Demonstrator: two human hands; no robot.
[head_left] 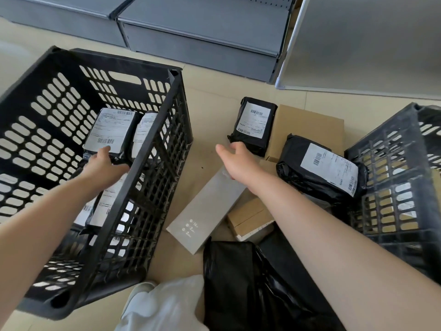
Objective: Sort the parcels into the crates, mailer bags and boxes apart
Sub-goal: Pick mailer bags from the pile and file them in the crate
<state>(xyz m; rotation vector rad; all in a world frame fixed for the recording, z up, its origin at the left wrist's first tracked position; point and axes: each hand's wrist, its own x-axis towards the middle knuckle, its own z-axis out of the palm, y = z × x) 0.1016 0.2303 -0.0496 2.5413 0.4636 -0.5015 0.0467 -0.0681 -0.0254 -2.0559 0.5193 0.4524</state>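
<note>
Two black slotted crates stand on the beige floor: the left crate holds several black mailer bags with white shipping labels, and the right crate shows cardboard through its slots. The left hand reaches inside the left crate and rests on the near end of a labelled mailer bag, thumb against its edge; whether the fingers curl under it cannot be told. The right hand hangs over the floor with fingers loosely spread and holding nothing, its fingertips just beside a small black mailer bag lying between the crates. That bag leans on a flat brown box. A bulkier black mailer bag lies against the right crate. All labels carry barcodes and fine print too small to read. A long grey box lies under the right forearm, with three dots and faint figures like "16" and "2" near its end. A smaller cardboard box sits beside it, and a crumpled black bag lies nearest the camera.
</note>
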